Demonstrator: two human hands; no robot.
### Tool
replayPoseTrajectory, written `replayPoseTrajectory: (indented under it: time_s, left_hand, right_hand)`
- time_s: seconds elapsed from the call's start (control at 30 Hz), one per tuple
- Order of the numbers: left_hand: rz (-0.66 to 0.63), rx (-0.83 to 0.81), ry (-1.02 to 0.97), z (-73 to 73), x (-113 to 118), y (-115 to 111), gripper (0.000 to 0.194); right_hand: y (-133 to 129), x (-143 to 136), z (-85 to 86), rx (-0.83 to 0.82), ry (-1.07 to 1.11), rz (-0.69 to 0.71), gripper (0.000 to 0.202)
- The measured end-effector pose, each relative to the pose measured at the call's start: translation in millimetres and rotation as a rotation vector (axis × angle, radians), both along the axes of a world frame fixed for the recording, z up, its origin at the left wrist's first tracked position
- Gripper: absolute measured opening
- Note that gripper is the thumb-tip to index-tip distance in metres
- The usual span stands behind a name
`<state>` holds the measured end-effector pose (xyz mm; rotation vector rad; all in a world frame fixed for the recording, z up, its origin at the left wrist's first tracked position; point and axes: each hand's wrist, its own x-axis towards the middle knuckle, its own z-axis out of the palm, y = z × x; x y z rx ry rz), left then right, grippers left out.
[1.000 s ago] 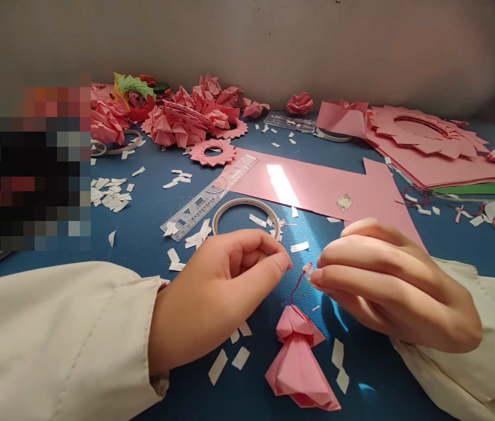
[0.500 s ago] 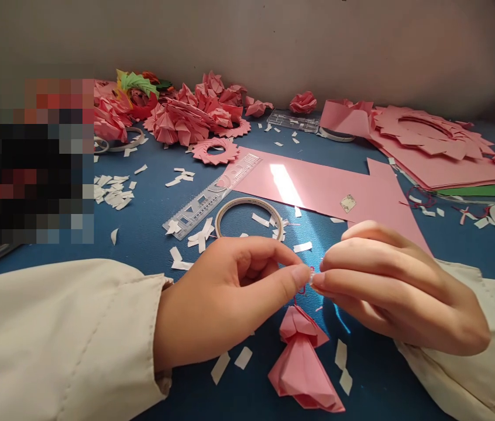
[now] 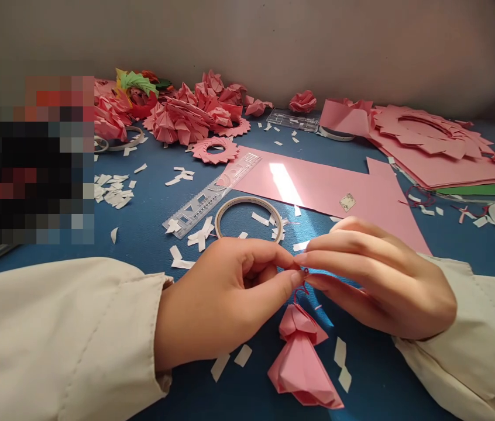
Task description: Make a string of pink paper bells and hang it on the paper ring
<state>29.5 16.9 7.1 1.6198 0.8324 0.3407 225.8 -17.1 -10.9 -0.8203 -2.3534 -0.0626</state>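
My left hand [image 3: 239, 301] is closed in a pinch, thumb and forefinger on a thin red string [image 3: 304, 286]. A small loop of the string shows just beyond those fingertips. Below hangs or lies a folded pink paper piece [image 3: 302, 362], narrow at the top and flared at the bottom, joined to the string; I cannot tell if it touches the table. My right hand [image 3: 379, 280] comes in from the right, its forefinger against my left fingertips and its thumb by the loop. A gap shows between that thumb and forefinger.
Ahead lie a roll of tape [image 3: 250, 202], a clear ruler [image 3: 212, 196] and a pink paper sheet [image 3: 318, 184]. White paper scraps [image 3: 113, 192] litter the blue table. Pink folded paper pieces [image 3: 186, 120] pile up at the back; a large pink paper ring [image 3: 432, 131] sits at right.
My right hand has shifted left and its thumb and forefinger have parted. The tiny whitish bit at its fingertips no longer shows. My left hand and the pink paper piece have barely moved.
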Motion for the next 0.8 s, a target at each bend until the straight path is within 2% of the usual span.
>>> replayPoseTrajectory:
  time_s: [0.23,0.4,0.53,0.7,0.8]
  left_hand:
    - [0.029,-0.059,-0.115,2.0,-0.7,-0.6,0.019]
    - [0.079,-0.029,-0.149,2.9,-0.5,-0.4,0.018]
    - [0.126,-0.071,-0.156,1.1,0.6,0.2,0.013]
    - [-0.030,-0.031,-0.112,1.9,0.3,0.2,0.021]
    - [0.000,-0.030,-0.105,3.4,0.8,0.9,0.021]
  right_hand:
    - [-0.9,5.7,2.6,-0.063,-0.048,0.045,0.021]
    - [-0.3,1.6,5.7,-0.023,0.005,0.026,0.015]
    - [0.0,-0.9,6.2,-0.021,0.009,0.018,0.013]
    - [-1.3,2.8,4.6,-0.047,-0.002,0.033,0.020]
    - [-2.9,4.8,3.9,-0.059,-0.005,0.042,0.023]
